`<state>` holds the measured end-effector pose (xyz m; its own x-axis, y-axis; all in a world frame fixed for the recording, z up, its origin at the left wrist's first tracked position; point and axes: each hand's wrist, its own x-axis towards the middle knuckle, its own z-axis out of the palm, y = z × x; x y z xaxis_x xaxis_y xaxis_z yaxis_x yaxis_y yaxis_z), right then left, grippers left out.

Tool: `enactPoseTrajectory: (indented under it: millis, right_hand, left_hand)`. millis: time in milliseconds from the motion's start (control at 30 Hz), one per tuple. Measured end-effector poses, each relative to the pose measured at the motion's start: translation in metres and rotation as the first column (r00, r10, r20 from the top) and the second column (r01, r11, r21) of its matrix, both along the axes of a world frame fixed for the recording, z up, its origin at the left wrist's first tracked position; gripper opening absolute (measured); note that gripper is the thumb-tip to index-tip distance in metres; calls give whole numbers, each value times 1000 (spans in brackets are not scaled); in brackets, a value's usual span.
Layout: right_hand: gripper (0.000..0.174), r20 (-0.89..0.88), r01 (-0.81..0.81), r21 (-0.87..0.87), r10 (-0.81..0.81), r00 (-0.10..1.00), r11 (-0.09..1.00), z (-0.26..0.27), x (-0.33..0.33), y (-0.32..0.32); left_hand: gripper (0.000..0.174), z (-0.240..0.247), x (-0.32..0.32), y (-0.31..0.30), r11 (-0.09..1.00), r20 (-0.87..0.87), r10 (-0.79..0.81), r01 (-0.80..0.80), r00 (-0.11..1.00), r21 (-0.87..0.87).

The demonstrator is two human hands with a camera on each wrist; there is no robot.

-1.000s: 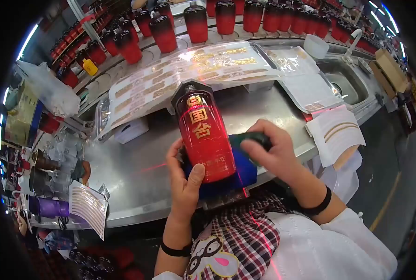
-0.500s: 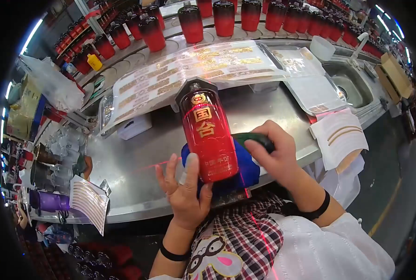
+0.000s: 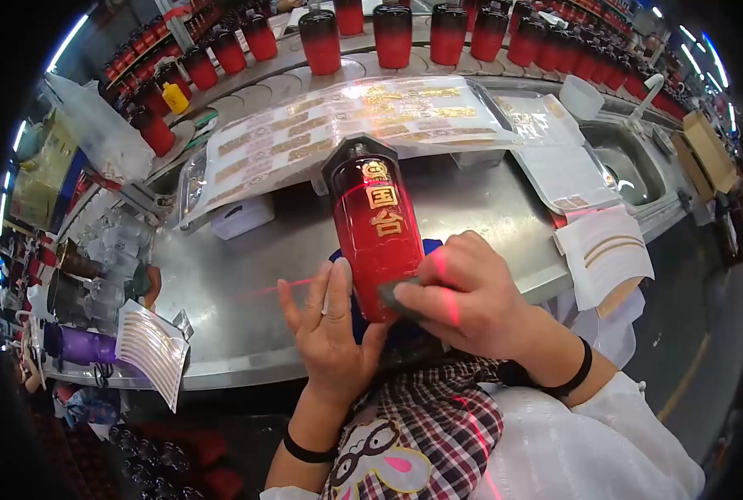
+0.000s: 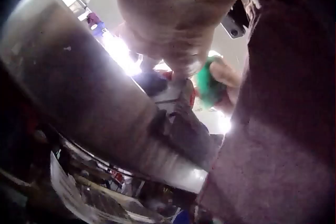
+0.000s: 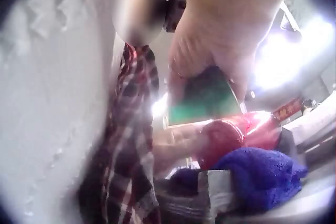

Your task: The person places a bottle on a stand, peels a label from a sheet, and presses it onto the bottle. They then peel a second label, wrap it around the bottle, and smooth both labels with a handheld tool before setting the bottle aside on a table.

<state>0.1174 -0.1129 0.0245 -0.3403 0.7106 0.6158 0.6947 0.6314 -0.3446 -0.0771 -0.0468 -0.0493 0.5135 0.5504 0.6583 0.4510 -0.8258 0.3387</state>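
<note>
A glossy red bottle [image 3: 371,258] with a dark shoulder and gold characters lies on its back, neck away from me, over a blue cloth [image 5: 262,176]. A dark angular rest [image 3: 336,152] surrounds its neck end. My right hand [image 3: 476,296] pinches a flat green pad [image 5: 202,100] and presses it on the bottle's lower front, covering the small lettering there. My left hand [image 3: 334,333] is at the bottle's lower left side with fingers extended and thumb by the base; pale covers show on fingertips.
Behind the bottle spreads a clear sheet of gold decals [image 3: 288,137]. More red bottles [image 3: 319,42] line the conveyor at the back. At right are a sink [image 3: 630,167] and a white decal sheet [image 3: 605,250]; at left, a striped sheet [image 3: 151,354] and a purple cup [image 3: 80,343].
My right hand has moved left from beside the bottle, bringing the green pad onto its lower front. My left hand's fingers have straightened from their earlier hold on the bottle's side.
</note>
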Motion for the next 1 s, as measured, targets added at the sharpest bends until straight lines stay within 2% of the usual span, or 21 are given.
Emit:
enactPoseTrajectory:
  millis: [33,67,167,200,267,300,367,400,533,600,633,700,733,833,867,900,967,1000]
  right_hand:
    - [21,51,45,16,-46,998,999,1,2,3]
    - [22,59,-137,-68,141,988,988,3,1,2]
    - [25,-137,-50,32,54,989,998,-3,0,0]
    - [24,-63,101,54,-98,993,993,-2,8,2]
    - [24,-170,32,-145,-57,984,989,-5,14,-7]
    - [23,-244,-4,-244,-57,968,970,-6,13,-14]
    - [20,-412,52,-359,-208,887,932,-15,19,-13]
    - [19,-482,68,-414,-282,829,908,-20,21,-12]
    - [19,-647,-2,-603,-487,586,798,-38,22,-10]
    - [20,-633,14,-632,-527,566,775,-42,28,-13]
    - [21,-625,27,-647,-550,554,762,-43,31,-15]
    - [22,-653,88,-569,-514,557,818,-44,37,-16]
    - [23,-662,116,-529,-494,564,841,-43,40,-17]
    - [27,-478,338,-432,-530,700,836,-18,57,-22]
    - [30,-405,398,-285,-486,775,872,-14,70,-18]
    - [33,-354,390,-224,-447,821,893,-11,91,-13]
    - [34,-100,522,-110,-532,841,846,4,129,0]
    - [42,-27,558,-104,-563,826,823,3,150,12]
  left_hand:
    - [71,0,-1,2,1000,-3,0,0,1000,8]
    - [70,-1,-2,1,1000,-9,1,-1,1000,11]
    - [66,-1,0,1,1000,40,-3,4,999,-15]
    - [65,1,-1,-2,1000,25,0,0,1000,-1]
    - [62,9,0,-9,999,-7,14,-14,1000,31]
    - [61,12,2,-12,996,-42,-32,35,999,78]
    - [57,15,9,-17,978,-111,-119,136,987,161]
    - [50,16,13,-16,984,-70,-115,123,991,129]
    - [45,6,5,-16,999,-26,-50,50,998,-2]
    - [44,-3,-1,-18,996,40,2,2,999,-92]
    - [44,-2,-3,-16,999,10,-5,5,1000,-49]
    - [44,8,-4,-13,999,-43,-13,15,999,37]
    - [49,17,-1,-9,986,-176,-34,62,984,153]
    - [53,32,18,4,944,-233,-105,171,967,283]
    - [49,33,20,5,962,-221,-88,140,971,235]
    - [52,30,20,6,974,-175,-73,108,982,201]
    - [56,17,15,7,991,-88,-48,59,995,120]
    - [65,12,13,6,995,-85,-37,44,996,87]
